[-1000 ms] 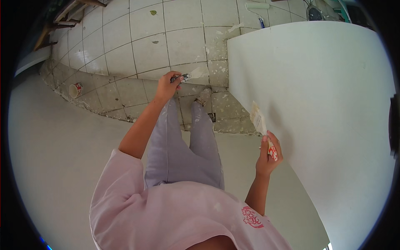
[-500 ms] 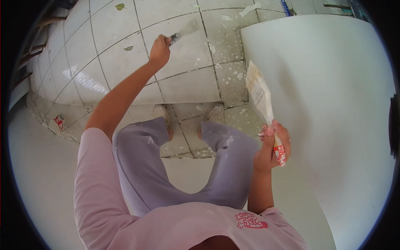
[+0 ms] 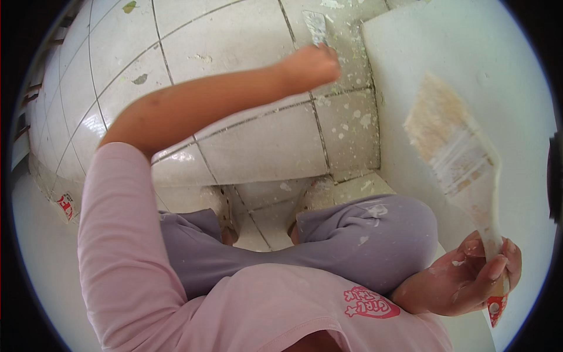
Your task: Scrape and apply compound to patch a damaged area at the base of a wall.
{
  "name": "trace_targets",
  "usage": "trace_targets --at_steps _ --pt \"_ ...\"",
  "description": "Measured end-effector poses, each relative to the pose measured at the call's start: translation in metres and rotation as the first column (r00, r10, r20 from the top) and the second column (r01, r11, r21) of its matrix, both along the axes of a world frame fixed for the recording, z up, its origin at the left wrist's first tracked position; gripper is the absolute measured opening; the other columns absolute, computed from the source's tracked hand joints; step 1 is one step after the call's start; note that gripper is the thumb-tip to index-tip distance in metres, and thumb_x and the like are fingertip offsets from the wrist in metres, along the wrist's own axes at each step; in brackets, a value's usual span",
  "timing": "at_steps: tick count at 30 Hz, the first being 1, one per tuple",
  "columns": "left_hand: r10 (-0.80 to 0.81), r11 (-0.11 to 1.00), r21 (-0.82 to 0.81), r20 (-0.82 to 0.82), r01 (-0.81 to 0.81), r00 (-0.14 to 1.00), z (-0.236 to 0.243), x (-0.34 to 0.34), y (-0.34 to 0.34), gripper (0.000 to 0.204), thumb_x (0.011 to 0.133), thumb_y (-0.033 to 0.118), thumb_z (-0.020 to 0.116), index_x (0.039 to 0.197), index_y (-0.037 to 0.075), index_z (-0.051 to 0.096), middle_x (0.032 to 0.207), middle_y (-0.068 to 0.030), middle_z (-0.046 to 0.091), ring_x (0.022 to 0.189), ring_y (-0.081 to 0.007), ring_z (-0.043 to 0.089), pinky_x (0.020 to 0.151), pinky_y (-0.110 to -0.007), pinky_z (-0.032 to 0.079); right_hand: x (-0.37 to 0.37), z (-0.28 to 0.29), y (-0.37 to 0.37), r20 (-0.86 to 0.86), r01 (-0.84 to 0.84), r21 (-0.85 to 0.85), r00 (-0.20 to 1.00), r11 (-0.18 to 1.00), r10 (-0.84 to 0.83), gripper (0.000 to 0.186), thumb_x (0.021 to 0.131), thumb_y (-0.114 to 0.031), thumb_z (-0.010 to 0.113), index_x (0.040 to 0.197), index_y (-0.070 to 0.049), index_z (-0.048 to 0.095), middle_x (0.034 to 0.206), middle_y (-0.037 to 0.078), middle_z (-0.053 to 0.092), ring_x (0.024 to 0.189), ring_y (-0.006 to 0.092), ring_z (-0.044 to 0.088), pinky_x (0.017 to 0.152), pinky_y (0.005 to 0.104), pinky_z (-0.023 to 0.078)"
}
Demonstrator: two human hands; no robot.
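In my left hand, stretched across to the far middle above the splattered tiles, is a putty knife. Its whitish, smeared blade points away from me, and my closed fist hides the handle. At the lower right, my right hand grips a wide paintbrush by its handle. The pale, paint-caked bristles point up and to the left in front of the white wall. A red, speckled handle end shows below my fingers. Paint marks my right fingers.
A white wall rises along the right. Paint spots cover the floor tiles beside it. A step edge runs just beyond my feet. A leaf lies at left, and a red-and-white paper item sits at far left.
My left hand has swung right with the putty knife, toward the wall. My right hand has moved right and nearer me, so the brush looks larger. The view has shifted.
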State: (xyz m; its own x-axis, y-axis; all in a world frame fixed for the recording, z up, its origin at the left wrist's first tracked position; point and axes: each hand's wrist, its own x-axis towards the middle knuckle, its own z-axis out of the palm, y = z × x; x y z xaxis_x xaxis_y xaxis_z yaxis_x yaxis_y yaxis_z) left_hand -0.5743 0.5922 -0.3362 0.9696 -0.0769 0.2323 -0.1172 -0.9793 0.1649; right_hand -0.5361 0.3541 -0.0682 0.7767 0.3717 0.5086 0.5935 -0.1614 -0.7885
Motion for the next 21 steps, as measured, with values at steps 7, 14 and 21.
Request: trace_targets --at_steps 7,14,21 --pt "0.145 0.923 -0.384 0.409 0.026 0.901 -0.023 0.039 -0.131 0.015 0.068 0.012 0.061 0.065 -0.003 0.064 0.071 -0.0273 0.059 0.064 -0.0363 0.064 0.054 -0.041 0.054 -0.013 -0.001 -0.013 0.075 -0.041 -0.225 0.995 0.974 0.059 0.024 0.094 -0.018 0.055 0.111 -0.002 0.056 0.089 0.009 0.050 0.059 0.0127 0.042 0.052 0.0218 0.033" --pt "-0.172 0.860 -0.462 0.135 0.216 0.976 0.056 -0.046 -0.190 0.014 0.069 0.007 0.060 0.075 -0.006 0.060 0.070 -0.0163 0.056 0.060 -0.0256 0.061 0.051 -0.037 0.052 -0.009 0.007 -0.021 -0.043 -0.034 0.101 0.998 0.994 0.039 0.023 0.096 -0.006 0.047 0.115 0.004 0.055 0.107 0.012 0.049 0.064 0.0118 0.035 0.056 0.0213 0.030" --pt "0.223 0.952 -0.226 0.041 -0.208 0.974 0.068 0.004 -0.037 0.008 0.076 0.009 0.060 0.075 0.002 0.065 0.084 -0.0177 0.063 0.076 -0.0331 0.067 0.058 -0.042 0.056 -0.013 0.007 -0.003 -0.023 0.064 0.175 0.998 0.982 -0.061 0.024 0.093 -0.016 0.054 0.101 0.007 0.054 0.089 0.009 0.047 0.065 0.0114 0.034 0.053 0.0228 0.025"
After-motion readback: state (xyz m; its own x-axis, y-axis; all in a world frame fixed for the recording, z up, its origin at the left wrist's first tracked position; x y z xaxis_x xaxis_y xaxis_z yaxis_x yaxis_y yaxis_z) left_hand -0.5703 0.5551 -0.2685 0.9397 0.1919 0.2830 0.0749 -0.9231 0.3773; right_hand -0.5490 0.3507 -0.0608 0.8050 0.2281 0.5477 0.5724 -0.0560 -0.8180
